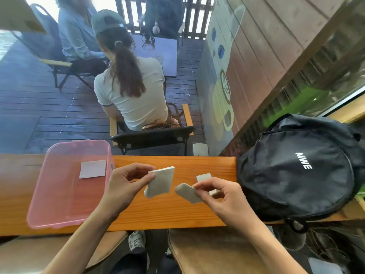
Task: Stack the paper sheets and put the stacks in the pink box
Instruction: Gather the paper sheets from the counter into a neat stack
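Note:
A translucent pink box [49, 194] sits at the left of the wooden table with one white paper stack [92, 169] lying inside near its far right corner. My left hand [126, 186] pinches a small stack of white paper sheets [161, 181] above the table's middle, held upright and tilted. Just to the right, my right hand [221, 198] grips a second small paper stack [186, 192] by its right end. Behind my right hand, more white paper [203, 177] lies on the table, partly hidden by my fingers.
A black backpack [296, 169] fills the table's right end, close to my right hand. The orange wooden table [158, 218] is narrow. Beyond its far edge a person sits in a chair [152, 135] with their back to me, another person farther off.

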